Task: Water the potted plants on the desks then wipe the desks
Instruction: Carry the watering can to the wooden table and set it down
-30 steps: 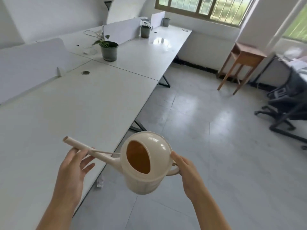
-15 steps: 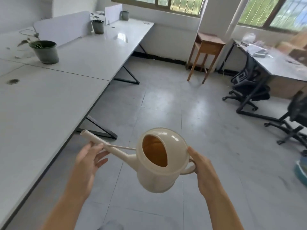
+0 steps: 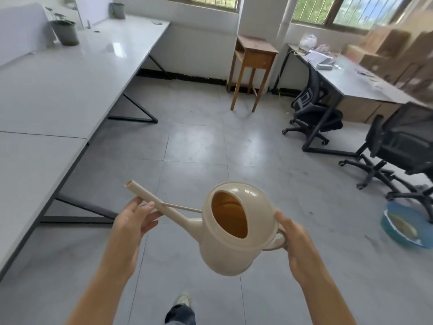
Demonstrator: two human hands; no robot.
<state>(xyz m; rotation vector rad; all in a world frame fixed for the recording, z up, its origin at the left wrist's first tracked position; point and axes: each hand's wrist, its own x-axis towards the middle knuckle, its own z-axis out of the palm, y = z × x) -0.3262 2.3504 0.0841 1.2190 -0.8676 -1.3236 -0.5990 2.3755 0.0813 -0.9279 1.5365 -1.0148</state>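
Observation:
A cream watering can (image 3: 234,249) hangs in front of me over the floor, its spout pointing up and left. My right hand (image 3: 293,238) grips its handle at the right. My left hand (image 3: 133,221) supports the spout from below, fingers curled around it. A grey pot with a small green plant (image 3: 65,32) stands far back on the long white desk (image 3: 58,85) at my left. Another grey pot (image 3: 117,10) sits further back near the window.
A wooden side table (image 3: 251,57) stands against the far wall. Black office chairs (image 3: 314,111) (image 3: 403,146) and a cluttered desk (image 3: 351,78) with cardboard boxes fill the right. A blue basin (image 3: 403,226) lies on the floor at right. My shoe (image 3: 182,301) shows below.
The view has swung right, away from the desk and towards the middle of the room. The can and both hands keep the same hold, now over the floor instead of the desk edge.

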